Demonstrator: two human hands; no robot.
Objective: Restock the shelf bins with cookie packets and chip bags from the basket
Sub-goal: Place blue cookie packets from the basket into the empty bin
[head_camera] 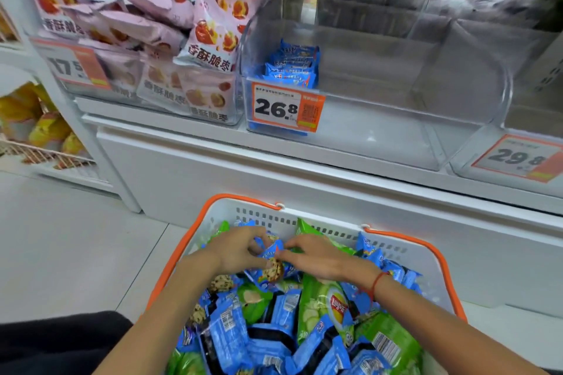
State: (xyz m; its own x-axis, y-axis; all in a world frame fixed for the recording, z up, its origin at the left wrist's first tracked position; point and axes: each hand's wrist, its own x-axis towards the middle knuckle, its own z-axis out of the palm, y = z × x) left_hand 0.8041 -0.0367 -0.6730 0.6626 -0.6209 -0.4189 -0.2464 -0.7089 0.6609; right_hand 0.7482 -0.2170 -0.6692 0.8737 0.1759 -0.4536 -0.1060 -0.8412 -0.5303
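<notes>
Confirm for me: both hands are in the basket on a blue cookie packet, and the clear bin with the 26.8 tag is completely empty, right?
Not quite. In the head view the 26.8 bin already holds a few blue packets at its left end. The rest stands: left hand and right hand both hold a blue cookie packet in the basket.

we have a single wide-angle view, worn on the person's head, facing forward and tilted down. it sits close above the basket [432,256], which fills the lower middle, with both forearms reaching in from the bottom edge. further ahead and higher, we face the shelf [213,143] front nearly square on, its clear bins [457,119] across the top. straight lines bow toward the edges.
</notes>
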